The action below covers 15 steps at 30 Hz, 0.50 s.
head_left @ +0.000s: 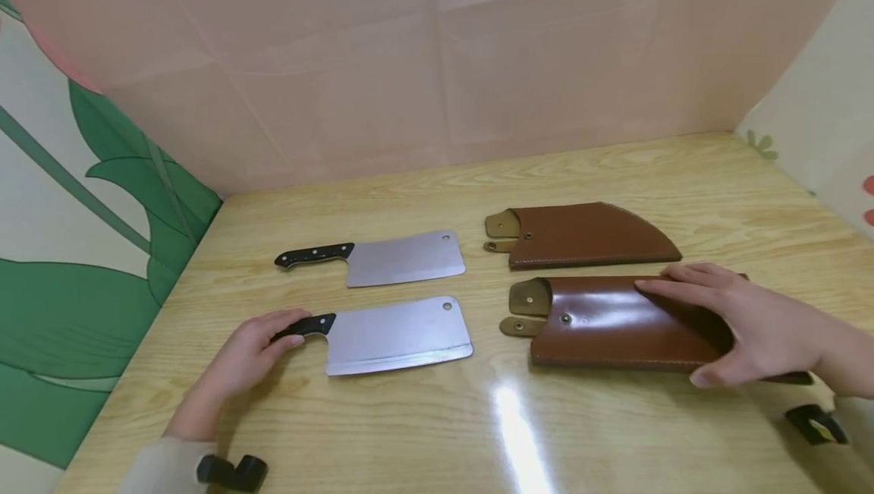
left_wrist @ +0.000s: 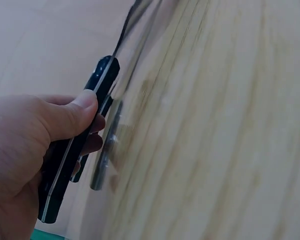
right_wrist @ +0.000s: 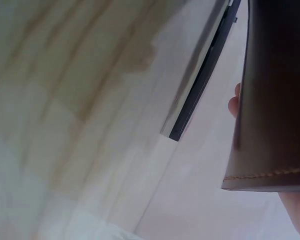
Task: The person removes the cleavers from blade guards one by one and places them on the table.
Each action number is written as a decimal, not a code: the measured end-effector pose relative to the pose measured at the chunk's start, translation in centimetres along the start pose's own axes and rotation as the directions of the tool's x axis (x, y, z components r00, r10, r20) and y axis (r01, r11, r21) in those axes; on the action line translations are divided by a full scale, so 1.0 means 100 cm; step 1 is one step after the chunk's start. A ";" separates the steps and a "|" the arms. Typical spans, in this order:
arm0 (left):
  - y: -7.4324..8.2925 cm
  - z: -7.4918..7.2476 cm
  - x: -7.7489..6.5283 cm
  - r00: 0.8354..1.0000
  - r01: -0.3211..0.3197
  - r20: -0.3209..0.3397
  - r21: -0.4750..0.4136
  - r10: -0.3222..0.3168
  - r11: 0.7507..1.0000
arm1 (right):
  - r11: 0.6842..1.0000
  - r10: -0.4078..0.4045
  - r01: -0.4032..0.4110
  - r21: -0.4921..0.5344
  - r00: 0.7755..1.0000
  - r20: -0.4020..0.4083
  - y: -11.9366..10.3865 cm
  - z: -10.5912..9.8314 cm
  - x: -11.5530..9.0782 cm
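Observation:
The left hand (head_left: pixel 249 350) grips the black handle (left_wrist: pixel 60 185) of the nearer cleaver, thumb along one side and fingers around the other. Its broad steel blade (head_left: pixel 399 335) points right, with a hole near the top corner. Spanning the nearer brown leather sheath (head_left: pixel 608 323), the right hand (head_left: pixel 744 319) holds it with fingers at the far edge and thumb at the near edge. In the right wrist view this sheath (right_wrist: pixel 277 110) looks lifted off the table. Its snap straps (head_left: pixel 522 325) face left, toward the blade, with a gap between.
A second black-handled cleaver (head_left: pixel 406 259) lies behind the first. Behind the held sheath lies another brown sheath (head_left: pixel 587 236) with a curved tip. All are on a wood-grain table (head_left: pixel 410 433), which meets a pink covered wall (head_left: pixel 341 61) at the back.

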<state>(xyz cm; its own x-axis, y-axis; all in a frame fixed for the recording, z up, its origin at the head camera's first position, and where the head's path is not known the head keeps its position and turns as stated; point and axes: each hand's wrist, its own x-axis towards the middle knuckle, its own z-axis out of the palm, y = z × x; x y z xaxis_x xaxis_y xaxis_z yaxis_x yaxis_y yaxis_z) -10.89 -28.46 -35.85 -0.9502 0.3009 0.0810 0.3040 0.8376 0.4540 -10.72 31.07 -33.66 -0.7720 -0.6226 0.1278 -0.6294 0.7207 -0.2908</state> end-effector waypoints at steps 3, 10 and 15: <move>0.001 0.000 0.001 1.000 0.009 0.016 0.010 -0.009 1.000 | 1.000 0.022 -0.021 -0.012 0.999 0.039 0.002 -0.001 0.002; 0.000 0.001 0.004 0.999 -0.036 0.031 0.071 0.034 0.997 | 0.996 0.065 -0.055 -0.072 0.987 0.147 0.003 0.000 0.011; 0.000 0.003 0.006 0.998 -0.067 0.029 0.113 0.064 0.991 | 0.997 0.056 -0.046 -0.064 0.983 0.176 0.005 0.002 0.016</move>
<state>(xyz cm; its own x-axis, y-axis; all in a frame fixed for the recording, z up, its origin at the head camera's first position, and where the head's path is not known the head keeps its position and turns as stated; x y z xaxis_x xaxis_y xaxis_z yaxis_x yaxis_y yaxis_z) -11.44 -28.14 -36.11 -0.9265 0.3667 0.0845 0.3725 0.8617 0.3447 -12.24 30.44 -33.80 -0.7786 -0.6248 -0.0576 -0.5977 0.7665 -0.2350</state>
